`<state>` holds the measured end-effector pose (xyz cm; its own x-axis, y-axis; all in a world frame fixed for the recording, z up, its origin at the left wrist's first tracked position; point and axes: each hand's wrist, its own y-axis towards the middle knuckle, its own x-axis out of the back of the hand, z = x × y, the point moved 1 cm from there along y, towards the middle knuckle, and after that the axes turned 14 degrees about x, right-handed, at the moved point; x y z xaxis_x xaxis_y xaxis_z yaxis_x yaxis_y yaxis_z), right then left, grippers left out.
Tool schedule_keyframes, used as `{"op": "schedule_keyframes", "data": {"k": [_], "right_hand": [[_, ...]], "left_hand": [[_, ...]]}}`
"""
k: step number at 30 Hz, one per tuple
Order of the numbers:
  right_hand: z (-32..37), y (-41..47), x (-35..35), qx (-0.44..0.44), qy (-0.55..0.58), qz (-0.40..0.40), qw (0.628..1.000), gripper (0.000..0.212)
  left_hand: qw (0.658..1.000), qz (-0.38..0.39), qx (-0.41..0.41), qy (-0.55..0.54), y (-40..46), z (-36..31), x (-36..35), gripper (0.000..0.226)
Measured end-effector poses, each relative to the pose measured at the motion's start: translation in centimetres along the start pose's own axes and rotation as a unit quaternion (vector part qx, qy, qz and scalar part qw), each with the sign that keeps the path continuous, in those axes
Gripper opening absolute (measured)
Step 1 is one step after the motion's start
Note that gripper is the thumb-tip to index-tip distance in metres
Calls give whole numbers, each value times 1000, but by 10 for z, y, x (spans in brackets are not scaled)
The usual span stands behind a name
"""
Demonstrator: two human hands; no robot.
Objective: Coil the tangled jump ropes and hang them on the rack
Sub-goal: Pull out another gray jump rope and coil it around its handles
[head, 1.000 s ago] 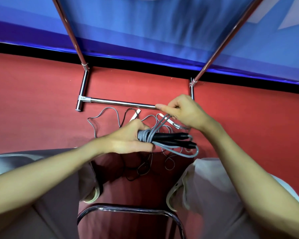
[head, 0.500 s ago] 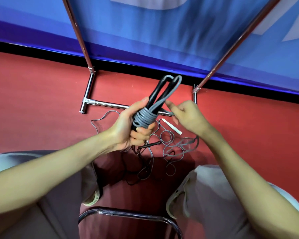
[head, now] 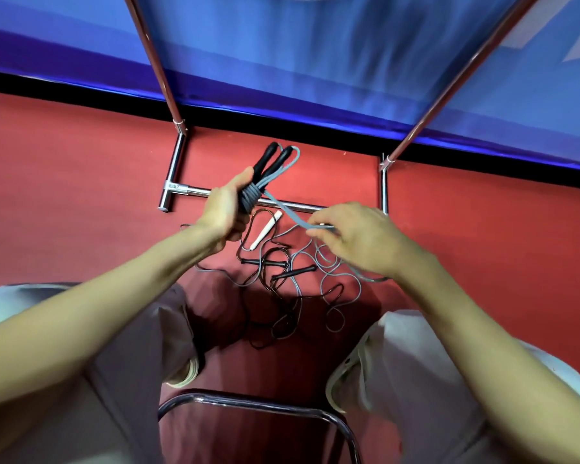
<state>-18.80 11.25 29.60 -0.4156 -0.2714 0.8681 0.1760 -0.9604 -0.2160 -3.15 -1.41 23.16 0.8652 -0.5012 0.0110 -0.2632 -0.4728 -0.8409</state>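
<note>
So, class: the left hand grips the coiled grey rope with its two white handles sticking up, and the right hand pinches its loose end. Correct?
Not quite. In the head view the handles of the coiled grey rope in the left hand are black; the right hand does pinch its loose end.

left hand point(head: 222, 212) grips coiled grey jump rope point(head: 252, 197), black handles point(head: 271, 159) pointing up | right hand point(head: 359, 236) pinches the rope's loose end point(head: 290, 214), drawn out from the coil | tangled ropes point(head: 282, 272) lie on red floor point(head: 81, 202) below | chrome rack base point(head: 173, 177) stands behind | chair frame point(head: 258, 403) sits at bottom
</note>
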Motion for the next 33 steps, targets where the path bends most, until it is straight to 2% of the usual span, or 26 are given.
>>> {"op": "schedule_keyframes", "data": {"k": [4, 7, 12, 15, 18, 23, 26, 27, 29, 33], "right_hand": [[8, 2, 3, 54, 9, -3, 998, 27], [8, 3, 3, 50, 27, 14, 998, 23], [5, -1, -3, 20, 12, 36, 999, 24], [7, -1, -7, 18, 25, 17, 999, 23], [5, 2, -5, -14, 56, -20, 998, 31], [-3, 3, 0, -49, 46, -13, 998, 33], [-3, 1, -3, -61, 35, 14, 997, 38], [-3, 0, -4, -64, 34, 21, 997, 39], [-5, 0, -6, -65, 29, 33, 997, 42], [-14, -2, -9, -72, 21, 66, 995, 45]], "left_hand": [[983, -46, -36, 176, 7, 14, -7, 62], [949, -22, -65, 307, 8, 27, -14, 54], [932, 24, -64, 355, 0, 33, -20, 34], [917, 19, -86, 389, 0, 37, -23, 42], [848, -54, -160, 502, -9, 38, -26, 34], [776, -66, -274, 564, -24, 42, -26, 40], [682, -98, -367, 625, -25, 47, -25, 62], [661, -103, -387, 635, -25, 49, -24, 66], [647, -105, -403, 639, -24, 52, -24, 63], [613, -101, -382, 684, -23, 50, -22, 57]]}}
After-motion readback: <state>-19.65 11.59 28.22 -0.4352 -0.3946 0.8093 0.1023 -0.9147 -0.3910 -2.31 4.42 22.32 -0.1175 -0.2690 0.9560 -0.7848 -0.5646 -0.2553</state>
